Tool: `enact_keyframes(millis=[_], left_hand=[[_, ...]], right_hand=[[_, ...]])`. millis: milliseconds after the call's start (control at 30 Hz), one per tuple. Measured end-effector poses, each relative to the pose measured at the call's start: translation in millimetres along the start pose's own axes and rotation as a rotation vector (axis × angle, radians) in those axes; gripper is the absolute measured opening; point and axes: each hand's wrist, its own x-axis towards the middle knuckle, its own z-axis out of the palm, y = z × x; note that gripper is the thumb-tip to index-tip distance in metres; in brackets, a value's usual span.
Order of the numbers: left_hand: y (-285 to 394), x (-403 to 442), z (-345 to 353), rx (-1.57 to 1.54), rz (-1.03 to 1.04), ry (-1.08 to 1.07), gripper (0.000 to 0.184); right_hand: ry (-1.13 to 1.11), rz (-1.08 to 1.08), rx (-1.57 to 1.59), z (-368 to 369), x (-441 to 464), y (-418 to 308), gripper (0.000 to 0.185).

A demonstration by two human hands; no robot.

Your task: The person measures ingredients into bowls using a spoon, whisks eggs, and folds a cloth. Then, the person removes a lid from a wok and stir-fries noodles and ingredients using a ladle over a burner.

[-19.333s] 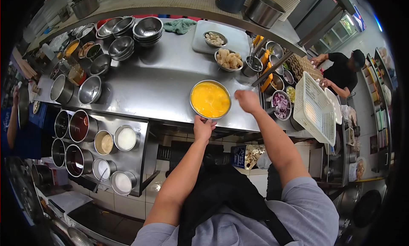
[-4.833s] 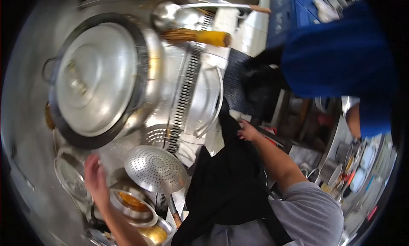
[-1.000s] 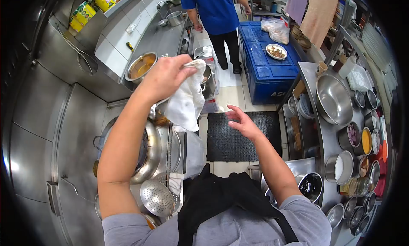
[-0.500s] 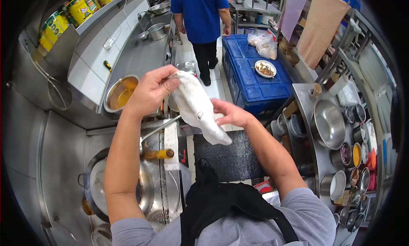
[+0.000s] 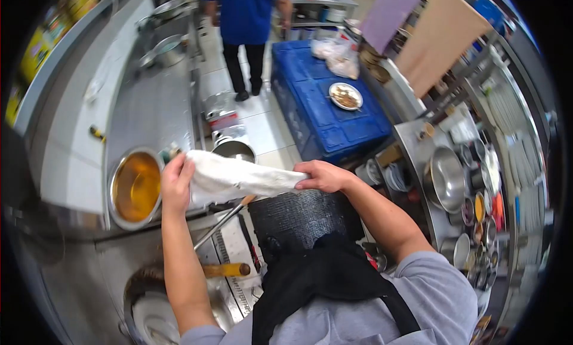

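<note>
Over the gap between stove and walkway, the white cloth (image 5: pixel 239 179) hangs in midair in front of the wearer. Left hand (image 5: pixel 175 184) clamped on one end, thumb against fingers; right hand (image 5: pixel 322 176) pinched on the other, narrower end. Grip at both ends likely keeps it stretched and off everything below; middle bunched, slight sag. Hands well apart, cloth the only thing between them.

Bowl (image 5: pixel 137 187) of amber liquid sits at the near end of the steel counter (image 5: pixel 158 100), just beside the left hand; probably parked there for easy reach from the stove. Pot (image 5: pixel 234 151) behind the cloth, partly hidden. Yellow handle (image 5: pixel 227 270) and a long rod (image 5: pixel 219 227) lie over the stove edge, grips toward the wearer, presumably for quick grabbing. Lid (image 5: pixel 155 318) on the wok at lower left, partly behind the forearm.

Surface/room: counter is bare metal, shiny, pans at far end. Black mat (image 5: pixel 304 216) on pale tiles, likely for footing. Blue chest (image 5: pixel 298 94) doubles as a shelf: plate (image 5: pixel 334 89) of food, plastic bags (image 5: pixel 337 57). Peach towel (image 5: pixel 441 37) and purple towel (image 5: pixel 391 14) hang behind. Right side: rack table with a big bowl (image 5: pixel 444 178) and small tubs, contents too blurred. Co-worker (image 5: pixel 246 17) in blue stands farther down the aisle, back turned.
</note>
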Motion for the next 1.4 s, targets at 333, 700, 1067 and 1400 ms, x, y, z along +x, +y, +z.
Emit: enact_keyframes(millis=[333, 700, 1067, 1400], left_hand=[[-168, 112, 110, 0.066, -0.351, -0.308, 0.028], [-389, 293, 333, 0.505, -0.302, -0.416, 0.016], [-563, 272, 352, 0.800, -0.323, -0.669, 0.024], [-620, 341, 381, 0.847, -0.575, -0.438, 0.026]], right_hand=[[0.201, 0.372, 0.021, -107, -66, 113, 0.033], [0.675, 0.561, -0.354, -251, -90, 410, 0.015], [0.487, 0.702, -0.280, -177, -100, 582, 0.014], [0.651, 0.816, -0.056, -243, -46, 651, 0.022]])
